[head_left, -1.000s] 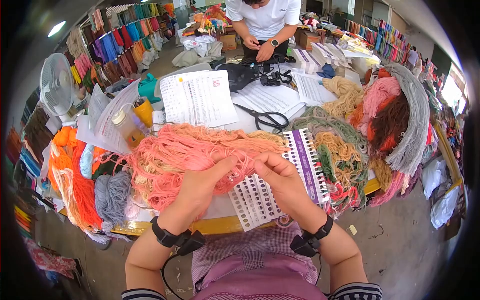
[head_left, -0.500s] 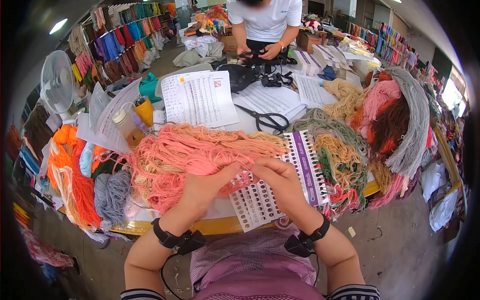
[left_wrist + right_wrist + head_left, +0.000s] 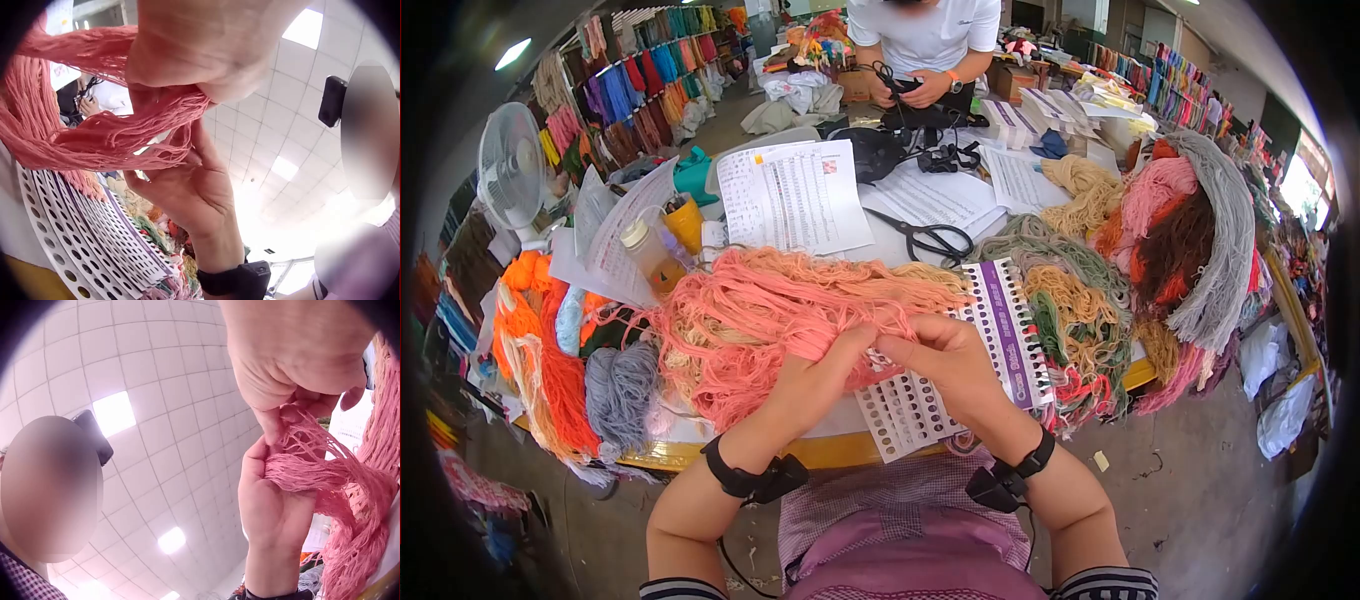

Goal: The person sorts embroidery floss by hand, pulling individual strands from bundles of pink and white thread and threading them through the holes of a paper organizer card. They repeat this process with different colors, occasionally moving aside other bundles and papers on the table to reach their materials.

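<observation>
A large bundle of coral-pink thread [image 3: 740, 310] lies across the table front. My left hand [image 3: 815, 375] grips a hank of it; in the left wrist view the left hand [image 3: 194, 47] has pink strands [image 3: 137, 134] running through its curled fingers. My right hand [image 3: 955, 365] meets it thumb to thumb. Seen by the right wrist camera, the right hand [image 3: 300, 356] pinches the looped ends of the pink strands [image 3: 306, 469]. Punched white cards [image 3: 905, 410] with a purple-striped strip [image 3: 1010, 335] lie beneath and beside the right hand.
Black scissors [image 3: 930, 238] and printed sheets [image 3: 795, 200] lie behind the thread. Multicoloured hanks [image 3: 1080, 310] are piled at the right, grey and orange ones [image 3: 622, 395] at the left. A bottle [image 3: 650, 255] and a fan [image 3: 512, 170] stand at the left. Across the table stands a person [image 3: 925, 50].
Both hands have shifted slightly left, and the right fingers have closed in against the left thumb over the strands. The person across the table has moved their hands and holds a black cable.
</observation>
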A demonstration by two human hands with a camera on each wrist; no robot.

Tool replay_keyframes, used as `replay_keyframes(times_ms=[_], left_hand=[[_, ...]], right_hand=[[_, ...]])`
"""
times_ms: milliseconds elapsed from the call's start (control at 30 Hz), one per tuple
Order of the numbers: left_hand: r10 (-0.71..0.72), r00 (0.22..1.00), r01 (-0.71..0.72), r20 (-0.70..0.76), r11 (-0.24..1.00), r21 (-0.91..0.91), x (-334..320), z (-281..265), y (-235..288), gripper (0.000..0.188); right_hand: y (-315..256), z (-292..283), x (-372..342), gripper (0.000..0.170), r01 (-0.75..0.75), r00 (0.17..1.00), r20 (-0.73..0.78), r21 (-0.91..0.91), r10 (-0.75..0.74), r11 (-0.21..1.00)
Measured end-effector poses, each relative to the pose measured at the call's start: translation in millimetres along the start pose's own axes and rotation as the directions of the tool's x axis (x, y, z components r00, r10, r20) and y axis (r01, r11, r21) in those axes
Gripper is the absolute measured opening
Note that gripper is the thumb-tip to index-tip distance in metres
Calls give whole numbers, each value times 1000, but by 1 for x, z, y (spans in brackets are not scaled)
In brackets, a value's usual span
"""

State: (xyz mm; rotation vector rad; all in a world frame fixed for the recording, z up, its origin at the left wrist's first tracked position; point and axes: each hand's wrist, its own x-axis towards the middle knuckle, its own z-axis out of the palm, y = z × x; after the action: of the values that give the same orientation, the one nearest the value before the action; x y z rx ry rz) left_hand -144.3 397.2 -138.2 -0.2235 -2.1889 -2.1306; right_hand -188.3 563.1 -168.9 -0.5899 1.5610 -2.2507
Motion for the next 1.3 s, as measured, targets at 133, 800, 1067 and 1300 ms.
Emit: replay_keyframes(times_ms=[133,800,1067,1300], left_hand=[[-58,998,52,-39,989,-141,2,-4,-7,30],[-107,994,108,-30,994,29,5,6,1,28],[-69,995,60,-65,989,-138,4,9,4,19],[-94,994,74,-64,962,-264,2,12,2,21]], right_hand=[[4,-4,1,12,-21,999,-25,96,24,995],[-3,-4,-6,11,5,998,-59,64,-1,998],[3,-2,-7,9,82,991,-116,90,-72,993],[8,-4,-9,10,89,984,-168,169,-61,982]])
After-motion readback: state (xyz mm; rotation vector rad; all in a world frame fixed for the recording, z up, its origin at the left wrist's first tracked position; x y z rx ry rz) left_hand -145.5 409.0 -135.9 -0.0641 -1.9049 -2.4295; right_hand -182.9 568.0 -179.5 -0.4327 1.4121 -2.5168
